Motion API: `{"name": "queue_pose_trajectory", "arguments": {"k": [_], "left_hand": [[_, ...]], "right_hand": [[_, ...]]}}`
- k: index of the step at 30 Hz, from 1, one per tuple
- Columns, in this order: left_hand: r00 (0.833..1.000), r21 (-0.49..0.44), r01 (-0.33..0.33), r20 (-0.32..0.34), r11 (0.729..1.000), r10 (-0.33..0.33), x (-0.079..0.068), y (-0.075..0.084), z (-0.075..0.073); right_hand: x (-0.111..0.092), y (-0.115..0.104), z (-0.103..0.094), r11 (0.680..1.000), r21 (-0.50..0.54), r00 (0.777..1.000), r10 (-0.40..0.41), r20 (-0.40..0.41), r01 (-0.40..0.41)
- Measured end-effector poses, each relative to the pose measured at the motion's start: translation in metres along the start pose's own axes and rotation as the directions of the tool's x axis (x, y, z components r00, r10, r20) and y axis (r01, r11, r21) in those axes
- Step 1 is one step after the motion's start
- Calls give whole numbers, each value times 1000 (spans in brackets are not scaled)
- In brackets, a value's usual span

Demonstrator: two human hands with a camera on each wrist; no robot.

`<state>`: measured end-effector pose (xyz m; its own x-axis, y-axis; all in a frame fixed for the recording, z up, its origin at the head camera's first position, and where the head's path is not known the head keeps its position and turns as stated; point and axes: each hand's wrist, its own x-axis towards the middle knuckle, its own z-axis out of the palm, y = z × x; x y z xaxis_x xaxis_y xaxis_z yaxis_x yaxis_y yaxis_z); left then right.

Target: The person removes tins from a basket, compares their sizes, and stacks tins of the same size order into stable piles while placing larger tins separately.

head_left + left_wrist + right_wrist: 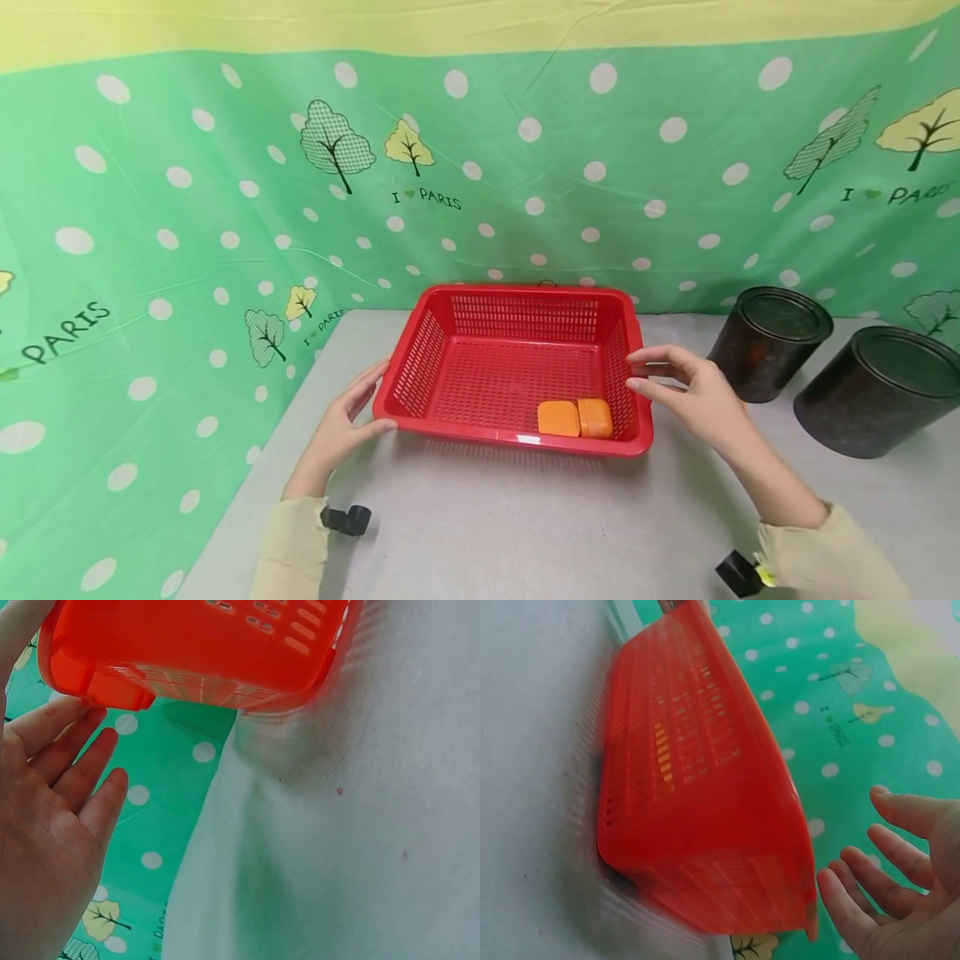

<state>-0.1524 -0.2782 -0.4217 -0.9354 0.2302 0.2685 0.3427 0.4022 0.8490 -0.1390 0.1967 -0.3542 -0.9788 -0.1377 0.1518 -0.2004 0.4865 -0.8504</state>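
Observation:
A red plastic basket (517, 375) with slotted walls sits on the grey table. Inside, at its near right corner, lies an orange object (573, 418) with a flat part and a thicker rounded part. My left hand (348, 429) is at the basket's left end, its fingertips right at the outer rim and the thumb by the near left corner. In the left wrist view those fingers (94, 776) are straight and spread. On the opposite side my right hand (693, 392) hovers beside the right rim, fingers loosely bent. The right wrist view shows this hand (900, 877) holding nothing.
Two dark cylindrical cans (772, 342) with black lids stand on the right of the table (525, 525). Behind and to the left hangs a green cloth (510, 167) with white dots and printed trees. Each wrist wears a small black device.

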Motion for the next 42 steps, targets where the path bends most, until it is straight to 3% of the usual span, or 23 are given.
{"name": "queue_pose_trajectory", "arguments": {"k": [8,14,18,23,25,28,35,42], "left_hand": [[1000,-7,-12,2,1000,12,1,-1,1],[1000,1,-6,-2,1000,6,1,-1,0],[1000,5,-4,-1,1000,4,1,-1,0],[1000,5,-3,0,1000,3,1,-2,0],[1000,9,-5,-1,1000,5,1,-2,0],[1000,7,-1,-9,1000,1,0,-2,1],[1000,8,11,-26,1000,-11,-4,-3,-2],[1000,21,24,2,999,-24,-2,-3,-5]], "right_hand": [[7,-3,14,997,58,993,-62,96,57],[18,-5,22,993,72,970,-111,214,98],[33,-7,26,985,106,928,-166,332,138],[62,-12,24,968,176,838,-245,488,181],[74,-19,22,959,210,805,-276,526,191],[92,-32,21,948,249,775,-307,553,198],[133,-46,45,939,278,732,-335,593,204],[159,-29,82,922,271,742,-384,550,276]]}}
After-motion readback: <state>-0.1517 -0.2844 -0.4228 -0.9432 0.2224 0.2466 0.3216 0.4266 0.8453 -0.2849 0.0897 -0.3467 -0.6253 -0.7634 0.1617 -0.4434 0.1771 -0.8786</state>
